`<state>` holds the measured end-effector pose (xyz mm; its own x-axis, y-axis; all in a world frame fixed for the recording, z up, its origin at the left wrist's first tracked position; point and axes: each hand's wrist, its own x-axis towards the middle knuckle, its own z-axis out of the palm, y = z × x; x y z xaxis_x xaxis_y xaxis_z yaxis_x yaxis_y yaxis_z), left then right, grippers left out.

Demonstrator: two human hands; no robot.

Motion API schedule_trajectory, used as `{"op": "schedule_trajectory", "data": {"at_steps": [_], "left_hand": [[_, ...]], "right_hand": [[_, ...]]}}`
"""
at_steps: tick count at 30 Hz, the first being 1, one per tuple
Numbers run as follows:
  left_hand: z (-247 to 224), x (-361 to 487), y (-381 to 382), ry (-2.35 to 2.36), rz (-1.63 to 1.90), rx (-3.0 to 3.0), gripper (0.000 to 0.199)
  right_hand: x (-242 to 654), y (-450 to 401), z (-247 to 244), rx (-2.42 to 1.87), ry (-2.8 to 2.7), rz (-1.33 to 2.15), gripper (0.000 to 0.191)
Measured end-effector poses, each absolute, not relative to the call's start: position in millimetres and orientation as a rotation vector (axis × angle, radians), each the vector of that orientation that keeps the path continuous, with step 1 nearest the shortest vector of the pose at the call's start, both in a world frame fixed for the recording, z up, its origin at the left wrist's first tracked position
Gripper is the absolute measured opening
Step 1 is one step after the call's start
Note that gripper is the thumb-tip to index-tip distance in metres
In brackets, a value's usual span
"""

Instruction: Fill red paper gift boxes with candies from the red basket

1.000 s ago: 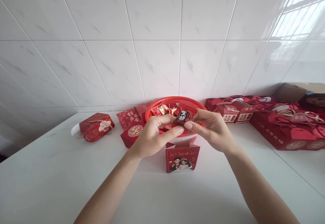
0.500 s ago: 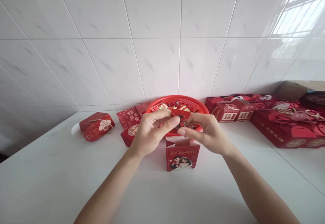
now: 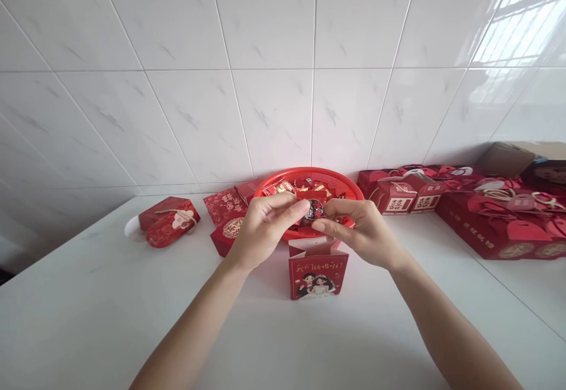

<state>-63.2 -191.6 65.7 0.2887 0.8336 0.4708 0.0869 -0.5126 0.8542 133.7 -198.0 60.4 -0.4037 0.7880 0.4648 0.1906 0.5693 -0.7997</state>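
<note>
A small red candy packet [image 3: 315, 208] with a dark round print is held up between both hands, above the near rim of a red plastic basket [image 3: 357, 190]. My left hand [image 3: 264, 225] pinches its left side between thumb and fingers. On the other side my right hand [image 3: 357, 229] has its thumb and fingers closed at the packet's edge. Just below the hands stands a red paper gift box [image 3: 317, 277], its top open, with a cartoon bride and groom on the front. Wrapped sweets [image 3: 283, 187] lie in the basket, partly hidden by the hands.
On the left a red box with a cord [image 3: 172, 220] lies on a white disc. Flat red boxes [image 3: 225, 204] sit beside the basket. To the right are small red boxes [image 3: 400, 196] and a large red group of boxes [image 3: 495, 225]. A tiled wall [image 3: 274, 118] rises behind.
The packet has tilted upright, so more of its red wrapper and printed face shows. Both hands stay in nearly the same place; the right fingers have shifted slightly right.
</note>
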Motion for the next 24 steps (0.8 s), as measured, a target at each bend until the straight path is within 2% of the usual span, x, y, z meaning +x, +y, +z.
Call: {"op": "schedule_trajectory", "data": {"at_steps": [14, 24], "left_hand": [[64.1, -60.5, -191.4, 0.886, 1.375, 1.822, 0.051], [59.6, -62.0, -188.4, 0.883, 1.337, 1.767, 0.05]], "right_hand": [[129.2, -198.2, 60.9, -0.835, -1.862, 0.81, 0.049], [133.1, -197.4, 59.6, -0.749, -1.786, 1.02, 0.044]]}}
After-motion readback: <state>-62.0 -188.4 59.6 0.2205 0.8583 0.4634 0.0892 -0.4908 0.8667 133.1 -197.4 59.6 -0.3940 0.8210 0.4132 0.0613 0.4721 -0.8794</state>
